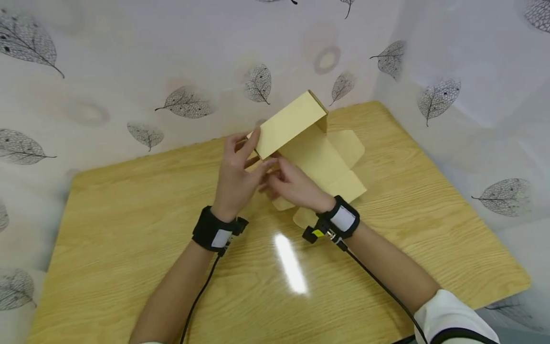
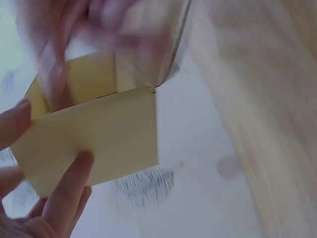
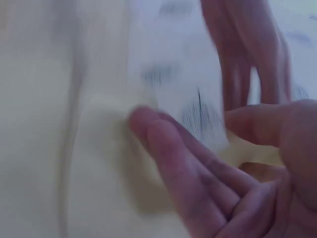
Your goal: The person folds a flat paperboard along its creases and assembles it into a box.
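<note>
A pale yellow cardboard box (image 1: 293, 123), partly folded, is held tilted above the table, with its long wall uppermost. My left hand (image 1: 235, 179) grips its near left end, and in the left wrist view several fingertips lie on the outside of the short end wall (image 2: 99, 141). My right hand (image 1: 296, 186) is at the box's lower left corner, close to the left thumb. In the right wrist view, the right hand's fingers (image 3: 171, 148) reach out fairly straight beside a blurred cardboard panel (image 3: 29, 158), thumb apart. Some right fingertips are hidden behind the box in the head view.
The box's open lid panel (image 1: 320, 160) spreads toward the right, with a rounded flap (image 1: 349, 147) sticking out. Underneath is a wood-grain table (image 1: 142, 215). A leaf-patterned curtain (image 1: 215, 57) hangs behind it. Cables (image 1: 199, 294) run from both wrist cameras along the forearms.
</note>
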Demonstrator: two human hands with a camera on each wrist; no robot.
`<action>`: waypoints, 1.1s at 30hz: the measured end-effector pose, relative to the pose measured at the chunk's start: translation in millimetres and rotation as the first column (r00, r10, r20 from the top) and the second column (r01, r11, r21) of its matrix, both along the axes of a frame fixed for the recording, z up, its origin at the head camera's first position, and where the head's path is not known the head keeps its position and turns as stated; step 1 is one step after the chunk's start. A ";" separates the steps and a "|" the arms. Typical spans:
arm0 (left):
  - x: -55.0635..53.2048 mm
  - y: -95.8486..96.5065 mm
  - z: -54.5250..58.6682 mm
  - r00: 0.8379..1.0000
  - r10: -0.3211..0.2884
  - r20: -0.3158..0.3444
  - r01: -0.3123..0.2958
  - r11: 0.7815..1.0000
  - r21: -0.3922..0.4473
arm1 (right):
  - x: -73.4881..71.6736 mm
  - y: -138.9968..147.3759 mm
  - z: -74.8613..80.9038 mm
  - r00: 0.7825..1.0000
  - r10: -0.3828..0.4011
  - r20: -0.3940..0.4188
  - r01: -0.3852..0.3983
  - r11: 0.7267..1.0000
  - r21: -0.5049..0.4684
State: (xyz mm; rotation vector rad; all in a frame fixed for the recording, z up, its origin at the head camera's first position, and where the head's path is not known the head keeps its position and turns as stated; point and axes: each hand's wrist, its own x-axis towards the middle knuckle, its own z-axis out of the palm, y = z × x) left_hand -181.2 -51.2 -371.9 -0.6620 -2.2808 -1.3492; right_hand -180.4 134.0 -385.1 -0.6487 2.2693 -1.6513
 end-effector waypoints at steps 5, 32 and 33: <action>13.9 18.6 1.5 0.994 0.073 -0.085 -0.070 0.997 0.038 | 7.7 -9.5 -0.4 0.978 -0.181 -0.100 0.172 0.980 -0.096; -36.7 -38.0 -39.4 0.738 0.147 0.659 0.013 0.973 -0.232 | -43.3 64.6 -26.8 0.938 0.009 -0.346 0.229 0.734 0.640; -38.0 -41.3 -38.9 0.739 0.164 0.654 0.011 0.967 -0.254 | -43.3 67.2 -23.9 0.943 -0.015 -0.333 0.231 0.749 0.621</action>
